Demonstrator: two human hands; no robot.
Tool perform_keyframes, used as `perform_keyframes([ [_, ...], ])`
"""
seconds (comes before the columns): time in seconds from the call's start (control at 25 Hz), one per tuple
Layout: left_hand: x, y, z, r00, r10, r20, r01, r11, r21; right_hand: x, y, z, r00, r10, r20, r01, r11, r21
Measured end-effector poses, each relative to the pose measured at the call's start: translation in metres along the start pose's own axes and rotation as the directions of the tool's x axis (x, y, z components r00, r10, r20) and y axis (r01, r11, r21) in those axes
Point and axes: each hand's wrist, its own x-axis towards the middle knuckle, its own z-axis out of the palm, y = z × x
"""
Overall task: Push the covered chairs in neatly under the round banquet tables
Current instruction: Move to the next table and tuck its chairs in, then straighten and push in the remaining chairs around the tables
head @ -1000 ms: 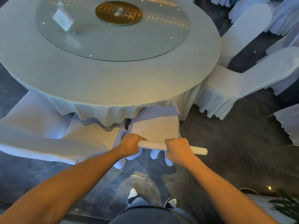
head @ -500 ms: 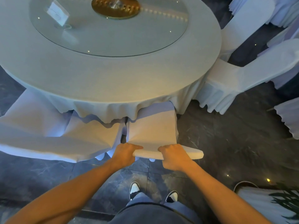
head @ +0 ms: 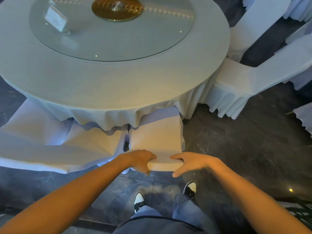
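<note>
A white-covered chair (head: pixel 157 137) stands straight in front of me, its seat partly under the hanging cloth of the round banquet table (head: pixel 118 85). The top edge of its back is the pale bar between my hands. My left hand (head: pixel 138 160) curls over the left end of that edge, fingers on top and thumb below. At the right end is my right hand (head: pixel 194 162), with its fingers stretched out and only loosely touching the edge and its thumb hanging apart underneath. My shoes stand on the dark floor just behind the chair.
Another covered chair (head: pixel 50 146) sits close on the left, angled. A third chair (head: pixel 236 85) stands at the table's right side, with more chairs behind it. A glass turntable (head: pixel 109 39) with a card stand (head: pixel 55 19) tops the table. Dark marble floor lies to the right.
The chair has slid further under the table and I have stepped closer. My right hand has gone from a closed fist on the chair back to spread fingers; both hands sit nearer together.
</note>
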Motion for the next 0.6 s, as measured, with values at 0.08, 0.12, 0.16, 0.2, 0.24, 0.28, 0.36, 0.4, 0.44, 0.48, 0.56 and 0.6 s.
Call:
perform_keyframes([
  [0.08, 0.013, 0.016, -0.022, 0.974, -0.096, 0.203, 0.079, 0.993, 0.087, -0.007, 0.02, -0.025, 0.997, -0.003, 0.082, 0.004, 1.0, -0.003],
  [0.12, 0.022, 0.025, -0.036, 0.94, -0.153, 0.305, 0.117, 0.984, 0.136, -0.013, 0.032, -0.04, 0.994, 0.008, 0.106, -0.008, 1.0, -0.002],
  [0.16, 0.029, 0.034, -0.048, 0.899, -0.202, 0.388, 0.153, 0.976, 0.154, -0.018, 0.044, -0.055, 0.993, 0.019, 0.113, -0.02, 1.0, 0.0],
  [0.2, 0.039, 0.047, -0.062, 0.868, -0.225, 0.442, 0.198, 0.974, 0.107, -0.025, 0.06, -0.073, 0.995, 0.028, 0.099, -0.028, 1.0, 0.0],
  [0.24, 0.049, 0.059, -0.076, 0.873, -0.218, 0.437, 0.254, 0.967, -0.026, -0.033, 0.076, -0.09, 0.997, 0.029, 0.074, -0.029, 1.0, -0.002],
  [0.28, 0.063, 0.074, -0.091, 0.913, -0.209, 0.35, 0.29, 0.936, -0.198, -0.041, 0.094, -0.108, 0.999, 0.035, 0.041, -0.034, 0.999, -0.01],
  [0.36, 0.095, 0.105, -0.122, 0.967, -0.256, 0.001, 0.238, 0.9, -0.366, -0.061, 0.132, -0.148, 0.997, 0.076, -0.029, -0.077, 0.997, -0.031],
  [0.4, 0.113, 0.12, -0.136, 0.946, -0.276, -0.172, 0.205, 0.917, -0.342, -0.07, 0.149, -0.167, 0.993, 0.101, -0.063, -0.105, 0.993, -0.058],
  [0.44, 0.131, 0.134, -0.148, 0.915, -0.271, -0.3, 0.185, 0.94, -0.286, -0.077, 0.165, -0.186, 0.988, 0.12, -0.099, -0.129, 0.987, -0.096],
  [0.48, 0.151, 0.152, -0.162, 0.892, -0.254, -0.374, 0.18, 0.958, -0.222, -0.086, 0.183, -0.206, 0.982, 0.128, -0.138, -0.147, 0.979, -0.14],
  [0.56, 0.195, 0.189, -0.19, 0.881, -0.225, -0.416, 0.178, 0.973, -0.15, -0.106, 0.219, -0.248, 0.964, 0.157, -0.216, -0.198, 0.964, -0.179],
  [0.6, 0.213, 0.206, -0.202, 0.883, -0.219, -0.414, 0.18, 0.975, -0.133, -0.115, 0.233, -0.266, 0.954, 0.166, -0.25, -0.216, 0.958, -0.189],
])
